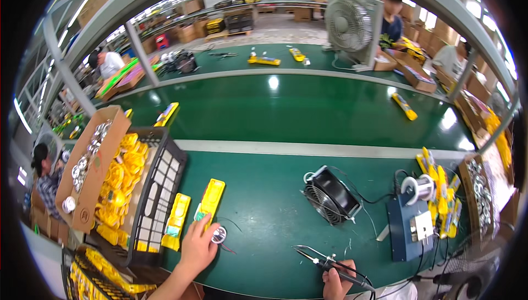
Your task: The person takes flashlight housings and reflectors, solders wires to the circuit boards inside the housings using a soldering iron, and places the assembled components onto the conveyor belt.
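My left hand (198, 247) reaches over the near end of a yellow plastic housing (213, 194) lying on the green bench. Its fingertips rest by a small green part in that housing, and a round silver reflector (219, 235) with thin wires sits between thumb and fingers. Just left lies a second yellow housing (177, 217), also with a green part inside. At the bench's front, my right hand (338, 281) is closed around a soldering iron (324, 262), its tip pointing up and left. A thin metal guide runs along the iron.
A black crate (159, 195) of yellow housings and a carton (91, 173) of reflectors stand left. A black fan (330, 195), a blue soldering unit (404, 228), a solder spool (418, 187) and heaped yellow pieces (443, 195) are right. Beyond runs a green conveyor (308, 107).
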